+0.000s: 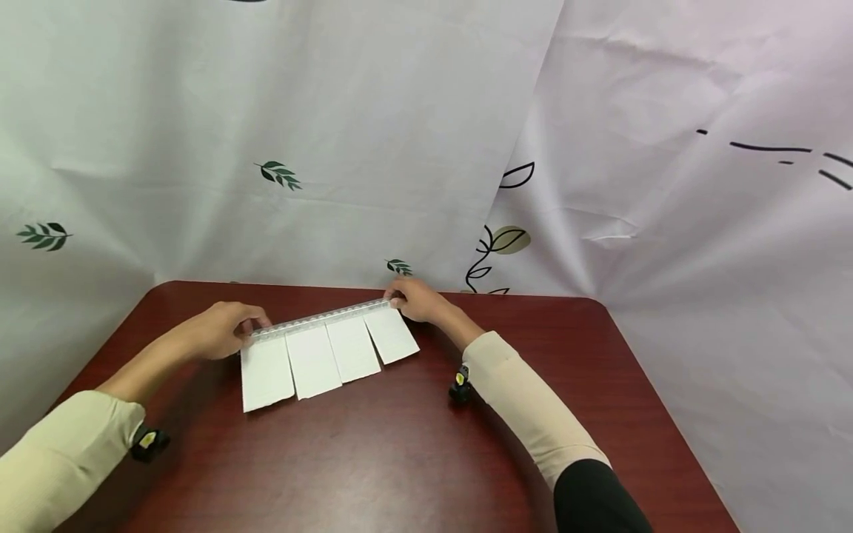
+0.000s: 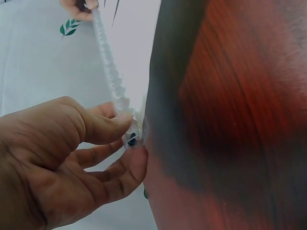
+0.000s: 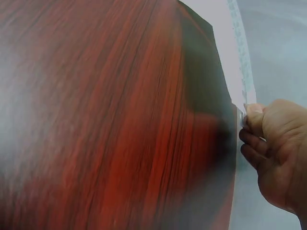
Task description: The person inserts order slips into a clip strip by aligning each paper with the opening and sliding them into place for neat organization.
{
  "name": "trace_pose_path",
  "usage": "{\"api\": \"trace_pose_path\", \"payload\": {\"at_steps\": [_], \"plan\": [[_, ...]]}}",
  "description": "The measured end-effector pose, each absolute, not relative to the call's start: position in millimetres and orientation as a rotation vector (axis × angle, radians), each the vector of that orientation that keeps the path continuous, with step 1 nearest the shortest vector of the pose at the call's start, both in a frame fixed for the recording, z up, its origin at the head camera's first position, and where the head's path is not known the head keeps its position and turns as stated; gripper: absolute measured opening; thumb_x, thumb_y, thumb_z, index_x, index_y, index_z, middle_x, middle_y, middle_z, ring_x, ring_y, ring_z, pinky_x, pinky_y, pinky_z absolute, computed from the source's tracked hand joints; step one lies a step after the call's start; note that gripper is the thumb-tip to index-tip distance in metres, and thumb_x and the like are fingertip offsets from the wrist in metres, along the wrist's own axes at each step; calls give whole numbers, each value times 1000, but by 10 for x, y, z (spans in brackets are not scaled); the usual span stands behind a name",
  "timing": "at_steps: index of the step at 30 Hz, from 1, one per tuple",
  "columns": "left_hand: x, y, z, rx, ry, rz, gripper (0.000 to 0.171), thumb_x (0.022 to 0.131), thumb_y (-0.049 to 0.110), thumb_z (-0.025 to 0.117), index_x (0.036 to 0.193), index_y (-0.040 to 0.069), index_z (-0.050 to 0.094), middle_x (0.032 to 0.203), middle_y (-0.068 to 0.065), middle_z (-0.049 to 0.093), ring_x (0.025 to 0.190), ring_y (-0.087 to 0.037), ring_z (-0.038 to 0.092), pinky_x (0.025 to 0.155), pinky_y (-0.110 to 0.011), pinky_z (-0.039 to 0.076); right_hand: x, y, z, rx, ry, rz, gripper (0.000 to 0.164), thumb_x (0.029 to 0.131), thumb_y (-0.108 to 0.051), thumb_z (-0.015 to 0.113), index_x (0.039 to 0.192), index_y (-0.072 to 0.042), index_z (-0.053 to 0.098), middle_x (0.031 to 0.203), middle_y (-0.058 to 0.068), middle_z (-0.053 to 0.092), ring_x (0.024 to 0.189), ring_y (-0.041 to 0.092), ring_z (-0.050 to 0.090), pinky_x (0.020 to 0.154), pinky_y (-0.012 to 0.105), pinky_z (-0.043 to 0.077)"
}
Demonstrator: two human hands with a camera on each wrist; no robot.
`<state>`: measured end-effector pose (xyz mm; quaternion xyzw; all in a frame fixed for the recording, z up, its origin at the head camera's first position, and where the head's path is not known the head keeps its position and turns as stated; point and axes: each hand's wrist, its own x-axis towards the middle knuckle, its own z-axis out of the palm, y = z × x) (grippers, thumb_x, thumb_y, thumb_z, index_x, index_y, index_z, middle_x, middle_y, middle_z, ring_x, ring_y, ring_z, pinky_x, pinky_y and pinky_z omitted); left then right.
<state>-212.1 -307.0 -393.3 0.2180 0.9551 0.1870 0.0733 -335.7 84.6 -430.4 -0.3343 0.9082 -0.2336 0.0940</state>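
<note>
A long clear plastic strip (image 1: pixel 320 319) with a row of small round shapes along it is held across the table, tilted up toward the right. Several white paper pieces (image 1: pixel 312 361) hang side by side from its lower edge, with narrow gaps between some of them. At one end, my left hand (image 1: pixel 223 329) pinches the strip between thumb and fingertips; a small dark spot (image 2: pixel 132 139) shows there in the left wrist view. My right hand (image 1: pixel 416 297) pinches the other end, its thumb (image 3: pixel 254 115) on the near side in the right wrist view.
Beneath lies a reddish-brown wooden table (image 1: pixel 373 451) with rounded far corners. Behind it hangs a pale cloth (image 1: pixel 400 133) printed with leaves and black lines. Small black devices (image 1: pixel 460 386) sit at both wrists.
</note>
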Motion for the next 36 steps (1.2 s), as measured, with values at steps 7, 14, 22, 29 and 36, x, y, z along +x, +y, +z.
{"api": "trace_pose_path", "payload": {"at_steps": [7,14,22,29,36], "plan": [[-2296,-2966,-3942,746,2881,535,36,92,-14,63,119,6,78,99,-8,73,85,-20,55,73,-37,44,-3350,999,-4283,-939,2700,-704,28,118,-13,59,141,-2,70,146,18,70,143,35,64,122,49,53],[-2585,-2888,-4098,893,2855,570,40,90,-12,57,118,8,77,97,-10,72,83,-22,56,72,-39,43,-3372,1225,-4329,-965,2734,-698,25,116,-9,60,135,2,72,137,19,73,132,35,68,117,49,55],[-2792,-2671,-4126,908,2791,583,37,94,-8,55,120,7,75,96,-13,68,82,-23,53,71,-40,44,-3350,1487,-4334,-888,2748,-728,25,115,-7,60,135,3,72,134,20,74,128,36,69,114,51,56],[-2729,-2339,-3955,861,2778,533,36,94,-12,56,120,3,75,96,-12,69,83,-20,53,75,-38,45,-3323,1704,-4356,-829,2775,-734,23,115,-8,61,133,2,73,133,19,73,123,35,68,112,52,56],[-2947,-2164,-4023,945,2748,549,38,90,-9,53,120,3,75,103,-18,72,89,-28,63,78,-43,53,-3290,1953,-4363,-761,2792,-743,24,116,-11,62,133,0,73,131,18,73,122,35,69,110,53,56]]}}
